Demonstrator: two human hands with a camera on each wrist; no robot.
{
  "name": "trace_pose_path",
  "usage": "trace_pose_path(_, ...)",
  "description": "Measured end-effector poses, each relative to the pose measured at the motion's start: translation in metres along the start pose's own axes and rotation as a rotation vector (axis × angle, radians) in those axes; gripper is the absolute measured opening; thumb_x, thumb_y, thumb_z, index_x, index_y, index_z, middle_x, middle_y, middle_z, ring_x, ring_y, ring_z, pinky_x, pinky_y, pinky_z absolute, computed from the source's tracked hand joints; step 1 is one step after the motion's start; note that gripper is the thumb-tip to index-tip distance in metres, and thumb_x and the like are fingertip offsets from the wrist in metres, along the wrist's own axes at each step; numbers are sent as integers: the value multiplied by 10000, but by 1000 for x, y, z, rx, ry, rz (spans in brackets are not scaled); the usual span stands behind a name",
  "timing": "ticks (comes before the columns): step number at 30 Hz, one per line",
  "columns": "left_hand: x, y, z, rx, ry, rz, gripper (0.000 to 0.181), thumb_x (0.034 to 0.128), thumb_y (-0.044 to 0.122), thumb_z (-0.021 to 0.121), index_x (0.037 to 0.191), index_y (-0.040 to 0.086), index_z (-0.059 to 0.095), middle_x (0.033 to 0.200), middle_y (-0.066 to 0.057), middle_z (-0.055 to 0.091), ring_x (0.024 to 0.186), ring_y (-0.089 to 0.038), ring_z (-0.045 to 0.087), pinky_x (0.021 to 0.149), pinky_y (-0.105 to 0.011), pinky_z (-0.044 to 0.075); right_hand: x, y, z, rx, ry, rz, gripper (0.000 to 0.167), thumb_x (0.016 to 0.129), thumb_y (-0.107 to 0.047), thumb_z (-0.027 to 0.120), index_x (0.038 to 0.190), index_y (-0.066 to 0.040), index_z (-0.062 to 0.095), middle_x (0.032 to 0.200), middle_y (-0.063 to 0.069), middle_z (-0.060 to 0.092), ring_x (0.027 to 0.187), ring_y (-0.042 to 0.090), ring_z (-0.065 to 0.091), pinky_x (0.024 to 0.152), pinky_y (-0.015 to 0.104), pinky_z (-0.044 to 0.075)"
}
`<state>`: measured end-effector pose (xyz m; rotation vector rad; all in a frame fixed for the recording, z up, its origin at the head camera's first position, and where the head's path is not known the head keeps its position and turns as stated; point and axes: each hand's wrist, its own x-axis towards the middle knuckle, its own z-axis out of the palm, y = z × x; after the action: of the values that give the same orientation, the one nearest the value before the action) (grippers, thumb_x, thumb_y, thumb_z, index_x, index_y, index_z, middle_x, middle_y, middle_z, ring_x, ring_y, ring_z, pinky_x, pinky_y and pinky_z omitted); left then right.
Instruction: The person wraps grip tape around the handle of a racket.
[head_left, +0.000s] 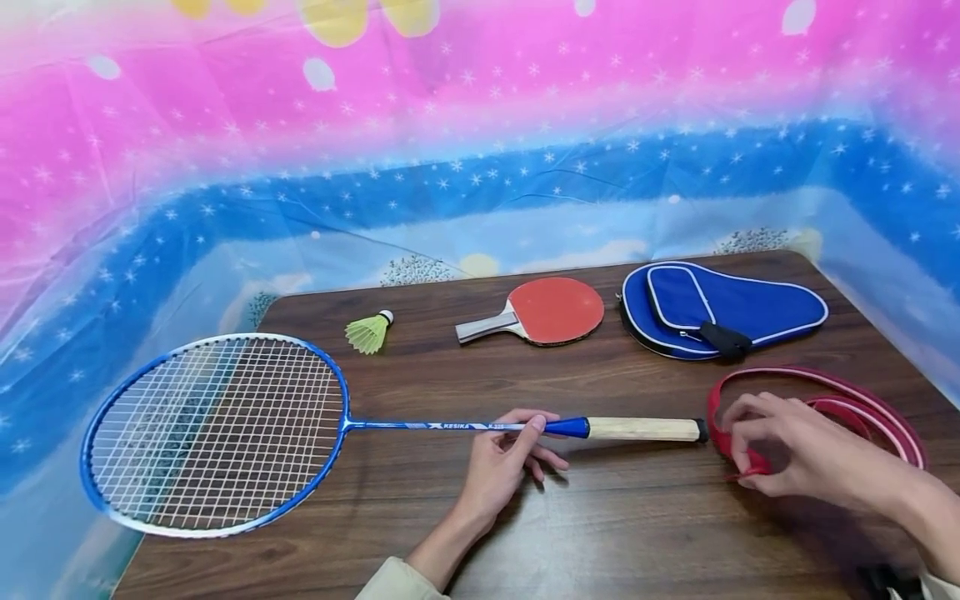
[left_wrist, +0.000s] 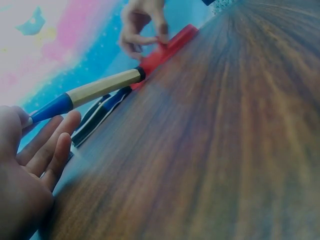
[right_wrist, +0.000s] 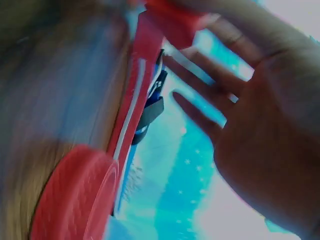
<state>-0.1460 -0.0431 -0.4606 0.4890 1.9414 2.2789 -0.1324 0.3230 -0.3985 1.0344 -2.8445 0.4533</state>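
Observation:
My left hand [head_left: 498, 471] pinches a blue-and-white badminton racket [head_left: 643, 429] by its shaft, just before the blue cone, thumb on top. The racket's head points left, and its bare wooden handle with a black end cap points right. Beside that cap, my right hand [head_left: 813, 454] pinches the end of a red grip tape [head_left: 718, 425] between thumb and index finger. A pale stripe runs along the tape, which loops behind the right hand; a textured red coil [right_wrist: 75, 195] of it shows in the right wrist view. Tape and handle end look close together; whether they touch I cannot tell.
Along the back of the wooden table [head_left: 600, 525] lie a yellow-green shuttlecock [head_left: 367, 332], a red table tennis bat [head_left: 557, 311] and a blue zipped bat case [head_left: 757, 304]. Behind stands a pink and blue patterned cloth [head_left: 480, 108]. The racket's head reaches past the table's left edge.

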Motion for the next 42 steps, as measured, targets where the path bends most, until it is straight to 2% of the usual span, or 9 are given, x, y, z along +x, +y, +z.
trace_pose_path(5,0,-3,0,-10,6,1,312,1023,293,539,1150,45,679,750,-232,697,717,-399,702,499,-262,523,23,0,-9,320,47,-3,324,792,-260,841,801,-350,530,1186,-121,612,1113,122,549,885,200,420)
trace_pose_path(6,0,-3,-1,-11,6,1,311,1023,292,539,1149,46,681,749,-231,697,717,-399,701,499,-261,523,27,0,-10,380,50,15,311,805,-251,830,800,-318,527,1180,-107,628,1130,141,559,832,188,446)
trace_pose_path(11,1,-4,0,-11,5,7,300,1020,288,547,1145,52,683,756,-208,705,716,-379,707,494,-265,525,53,-9,-7,636,28,72,169,851,-187,782,897,-214,621,882,-15,710,761,177,659,608,277,521)
trace_pose_path(14,1,-4,0,-10,6,10,285,1020,283,547,1140,64,686,754,-203,707,713,-370,708,491,-267,525,69,-20,1,649,38,48,103,883,-194,744,970,-238,707,832,-22,702,633,159,608,523,308,507)
trace_pose_path(18,3,-4,0,-8,6,10,273,1021,271,547,1136,68,688,752,-210,704,712,-377,706,487,-267,523,84,-33,15,555,72,25,143,932,-224,681,1036,-295,749,887,-93,662,736,116,565,581,261,471)
trace_pose_path(25,4,-7,-2,4,4,20,288,1023,274,542,1136,51,686,751,-193,708,704,-359,710,484,-270,524,91,-46,35,496,94,54,271,1030,-259,520,1274,-266,639,1051,-101,621,921,83,568,748,263,491)
trace_pose_path(29,4,-7,-2,9,-2,37,307,1028,259,535,1148,11,671,742,-189,707,698,-362,708,477,-284,526,95,-48,41,555,162,50,192,988,-231,603,1164,-286,656,1107,-138,649,969,72,596,805,270,514)
trace_pose_path(35,3,-5,-3,4,-24,36,294,1030,257,529,1152,32,674,744,-197,706,705,-378,706,479,-294,527,99,-53,40,652,219,24,184,887,-125,734,1053,-206,738,986,-90,691,904,114,553,730,270,460)
trace_pose_path(42,4,-4,-2,9,-31,39,249,1030,228,530,1133,60,683,750,-217,701,701,-389,702,479,-301,526,102,-65,35,723,175,6,122,863,-86,758,948,-151,701,953,11,655,887,151,564,721,315,496)
